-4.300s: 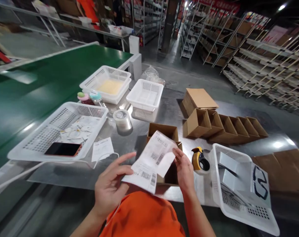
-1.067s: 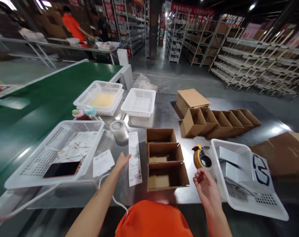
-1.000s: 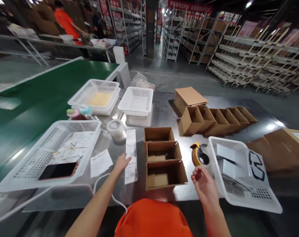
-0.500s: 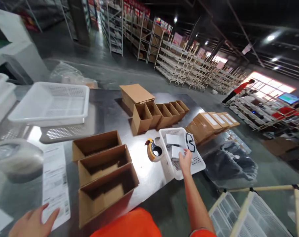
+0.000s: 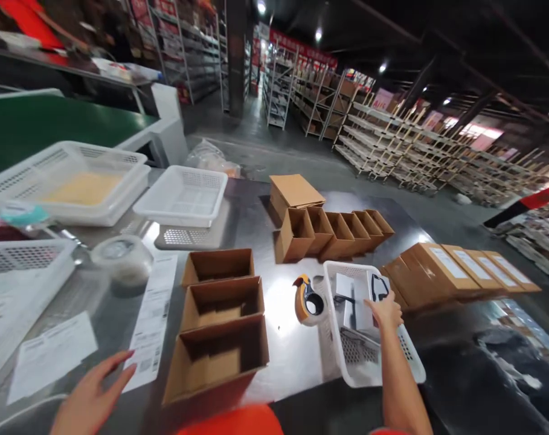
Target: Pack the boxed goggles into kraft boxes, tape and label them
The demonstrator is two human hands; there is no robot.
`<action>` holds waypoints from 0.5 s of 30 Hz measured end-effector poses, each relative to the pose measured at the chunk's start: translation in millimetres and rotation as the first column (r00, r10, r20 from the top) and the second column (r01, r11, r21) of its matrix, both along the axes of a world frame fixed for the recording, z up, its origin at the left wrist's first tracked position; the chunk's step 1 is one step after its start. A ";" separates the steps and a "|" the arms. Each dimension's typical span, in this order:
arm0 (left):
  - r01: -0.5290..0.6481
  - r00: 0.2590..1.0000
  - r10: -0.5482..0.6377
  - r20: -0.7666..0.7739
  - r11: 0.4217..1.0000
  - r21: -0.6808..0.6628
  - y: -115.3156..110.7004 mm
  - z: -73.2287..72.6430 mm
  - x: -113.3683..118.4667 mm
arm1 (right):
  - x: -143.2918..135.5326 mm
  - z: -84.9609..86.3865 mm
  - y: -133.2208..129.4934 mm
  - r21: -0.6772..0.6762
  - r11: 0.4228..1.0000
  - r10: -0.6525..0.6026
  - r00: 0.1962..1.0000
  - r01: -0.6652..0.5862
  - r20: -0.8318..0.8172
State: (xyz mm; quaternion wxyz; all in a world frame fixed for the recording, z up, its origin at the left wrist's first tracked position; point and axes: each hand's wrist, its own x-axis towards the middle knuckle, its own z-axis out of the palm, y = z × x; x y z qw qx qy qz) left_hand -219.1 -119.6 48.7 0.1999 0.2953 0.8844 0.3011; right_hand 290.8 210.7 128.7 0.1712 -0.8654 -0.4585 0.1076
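Right hand now deeper in white basket, left hand on label strip.

A single view comes from a camera worn on the person's head, looking forward and down across the metal surface from close above its near edge. It faces toward 12 o'clock, where shelving aisles run off into the distance. The left hand enters at 7 o'clock, the right hand at 4 o'clock. Wide-angle bending curves the edges.

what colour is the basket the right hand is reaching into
White, perforated plastic basket, shown in the head view, right hand inside it.
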 end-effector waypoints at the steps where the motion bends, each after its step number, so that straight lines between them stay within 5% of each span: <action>1: -0.067 0.992 0.061 0.107 0.996 0.058 3.3 9.6 7.6 | -9.7 -0.6 -10.9 0.083 0.991 0.106 0.994 -0.104 -0.019; 3: -0.169 0.956 0.121 0.267 0.971 0.166 13.8 31.4 24.5 | -34.9 -4.0 -40.6 0.321 0.882 0.393 0.915 -0.345 -0.096; 5: -0.181 0.933 0.079 0.350 0.946 0.267 28.7 54.9 44.2 | -66.4 -8.5 -75.7 0.535 0.696 0.649 0.738 -0.479 -0.185; 7: -0.107 0.885 -0.109 0.454 0.899 0.425 44.8 76.9 66.0 | -101.1 -11.3 -109.1 0.642 0.551 0.799 0.561 -0.534 -0.219; 11: 0.083 0.668 -0.545 0.506 0.731 0.677 63.9 106.8 103.5 | -160.3 -12.4 -154.7 0.712 0.354 0.931 0.296 -0.606 -0.212; 13: 0.105 0.639 -0.595 0.488 0.696 0.711 63.0 113.6 113.3 | -178.5 -15.0 -166.7 0.734 0.332 0.942 0.243 -0.592 -0.230; 15: 0.102 0.670 -0.573 0.471 0.700 0.707 56.7 115.5 117.4 | -189.3 -19.2 -173.5 0.713 0.434 0.900 0.223 -0.551 -0.375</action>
